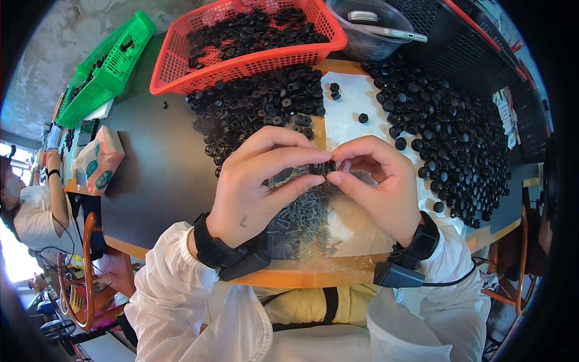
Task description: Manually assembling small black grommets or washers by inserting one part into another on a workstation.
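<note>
Both hands are meeting in the middle, just above the table (pixel 151 181). The left hand (pixel 253 187) and the right hand (pixel 377 181) are pinching one small black part (pixel 319 168) between their fingertips. The fingers of both hands are curling in and closing on it, thumb tips almost touching each other.

Right under the hands a pile of little dark screws (pixel 301 217) is lying on a clear sheet. Behind the left hand, black rings (pixel 259 108) are lying in a heap. To the right, black caps (pixel 452 145) are spreading over the table (lots and lots of them). A red basket (pixel 247 63) with more black bits is sitting at the back, touching the ring heap, and a green basket (pixel 105 69) is sitting well off to the left.

To do this step well, I think the hands should be holding the part straight and pressing gently, not hard. The part is tiny, so keeping it low over the table looks wise; if it is slipping, it is landing close by. Whether the part is one piece or two is too small to tell.
</note>
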Motion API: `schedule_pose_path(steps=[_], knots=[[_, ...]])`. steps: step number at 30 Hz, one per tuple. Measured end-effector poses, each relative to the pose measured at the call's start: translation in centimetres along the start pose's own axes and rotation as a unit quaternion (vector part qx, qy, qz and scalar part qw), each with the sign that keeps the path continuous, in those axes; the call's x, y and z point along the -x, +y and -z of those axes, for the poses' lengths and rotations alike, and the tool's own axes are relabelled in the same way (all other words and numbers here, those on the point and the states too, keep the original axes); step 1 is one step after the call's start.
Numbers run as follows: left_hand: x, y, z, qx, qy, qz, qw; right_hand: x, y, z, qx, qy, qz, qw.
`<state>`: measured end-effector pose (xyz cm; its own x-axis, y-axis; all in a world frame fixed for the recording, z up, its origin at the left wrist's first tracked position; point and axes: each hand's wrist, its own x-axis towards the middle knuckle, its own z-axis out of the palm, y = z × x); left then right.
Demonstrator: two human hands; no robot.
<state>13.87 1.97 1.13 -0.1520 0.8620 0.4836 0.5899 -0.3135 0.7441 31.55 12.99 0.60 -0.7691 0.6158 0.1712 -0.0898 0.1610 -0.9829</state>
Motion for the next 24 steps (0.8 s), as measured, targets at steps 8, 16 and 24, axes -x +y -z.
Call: schedule_pose_path(steps=[8, 16, 24], knots=[[0.01, -0.01, 0.06, -0.019, 0.001, -0.028, 0.999, 0.05, 0.05, 0.10, 0.016, -0.004, 0.003, 1.000], [0.12, 0.08, -0.02, 0.002, 0.008, 0.001, 1.000, 0.05, 0.12, 0.12, 0.006, -0.005, 0.007, 1.000], [0.26, -0.11, -0.01, 0.011, -0.002, 0.006, 1.000, 0.23, 0.26, 0.14, 0.009, 0.001, 0.005, 1.000]])
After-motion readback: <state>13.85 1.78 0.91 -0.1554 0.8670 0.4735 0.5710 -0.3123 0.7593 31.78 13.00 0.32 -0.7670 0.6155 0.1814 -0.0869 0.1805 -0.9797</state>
